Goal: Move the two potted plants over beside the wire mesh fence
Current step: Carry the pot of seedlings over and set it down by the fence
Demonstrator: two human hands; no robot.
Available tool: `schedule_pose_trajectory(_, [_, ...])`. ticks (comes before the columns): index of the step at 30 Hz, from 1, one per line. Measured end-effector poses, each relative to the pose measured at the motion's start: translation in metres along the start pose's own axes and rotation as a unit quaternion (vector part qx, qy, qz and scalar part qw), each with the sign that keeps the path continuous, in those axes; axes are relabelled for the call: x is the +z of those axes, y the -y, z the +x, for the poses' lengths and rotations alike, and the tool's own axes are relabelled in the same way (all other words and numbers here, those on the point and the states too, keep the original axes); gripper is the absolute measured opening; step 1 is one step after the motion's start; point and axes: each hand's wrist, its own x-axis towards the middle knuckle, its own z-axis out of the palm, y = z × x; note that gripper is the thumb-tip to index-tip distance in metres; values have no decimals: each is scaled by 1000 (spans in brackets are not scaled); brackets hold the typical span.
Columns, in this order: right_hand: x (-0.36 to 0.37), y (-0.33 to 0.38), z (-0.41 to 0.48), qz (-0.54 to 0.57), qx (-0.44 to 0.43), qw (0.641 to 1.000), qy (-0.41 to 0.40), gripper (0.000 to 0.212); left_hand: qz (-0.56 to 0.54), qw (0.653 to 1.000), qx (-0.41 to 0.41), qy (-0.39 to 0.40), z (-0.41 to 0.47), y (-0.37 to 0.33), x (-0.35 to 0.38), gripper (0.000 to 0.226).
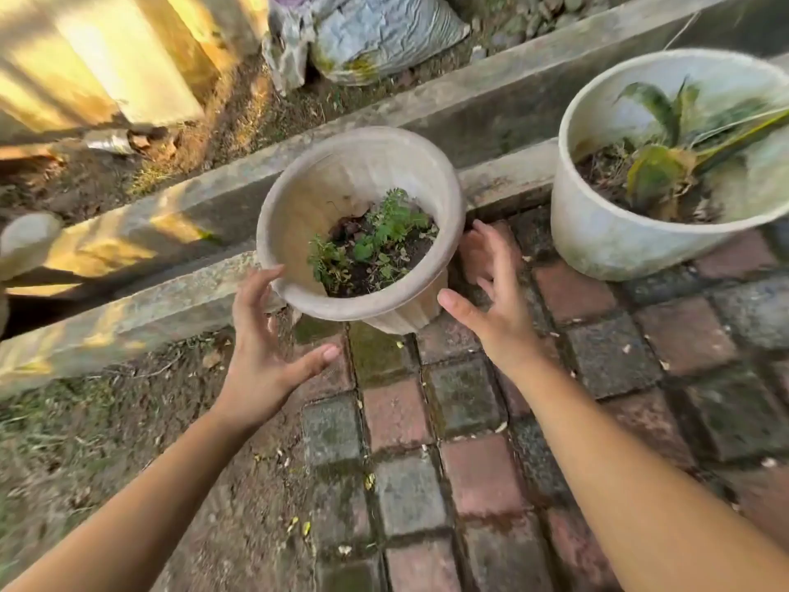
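A beige ribbed pot (324,194) with small green weeds in dark soil stands on the edge of the brick paving, against a concrete curb. My left hand (262,348) is open just below its near-left rim, fingertips almost touching it. On the pot's right side is my right hand (491,288), open with fingers spread, close to the wall but apart from it. A larger white round pot (606,241) with long green and yellow leaves sits to the right on the paving. No wire mesh fence shows in view.
A concrete curb (170,301) and a gutter run diagonally behind the pots. Red and grey paving bricks (469,463) cover the ground on the right; bare soil and grass lie on the left. Grey sacks (375,32) rest beyond the gutter beside a yellow wall (106,70).
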Motion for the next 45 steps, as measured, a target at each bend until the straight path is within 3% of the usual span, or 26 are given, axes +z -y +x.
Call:
schedule_pose_trajectory(3, [1,0,6,4,3,1000,3,115,-86,996,1,-32,5,-8,5,85])
schedule_pose_trajectory(8, [1,5,16,-4,19,998,68,124,-58,998,-11,-16,22,-7,6,90])
schedule_pose_trajectory(12, [0,-5,28,8,9,997,77,116,-58,998,-3,-29,27,-1,16,101])
schedule_pose_trajectory(21, [12,-24,31,21,12,996,81,112,-123,990,38,-50,31,18,29,91])
schedule_pose_trajectory(27, [18,-35,26,18,42,996,75,99,-150,985,39,-73,31,26,36,107])
schedule_pose_trajectory(32, [17,-50,28,-2,36,996,76,99,-171,980,53,-92,33,32,39,108])
schedule_pose_trajectory(37, [19,-59,31,19,54,994,90,118,-187,978,59,-77,35,35,39,114])
schedule_pose_trajectory(41, [24,-62,33,52,69,993,85,114,-205,971,76,-92,33,29,45,110])
schedule_pose_trajectory(45, [30,-58,33,96,76,991,56,113,-269,954,67,-114,31,10,50,88])
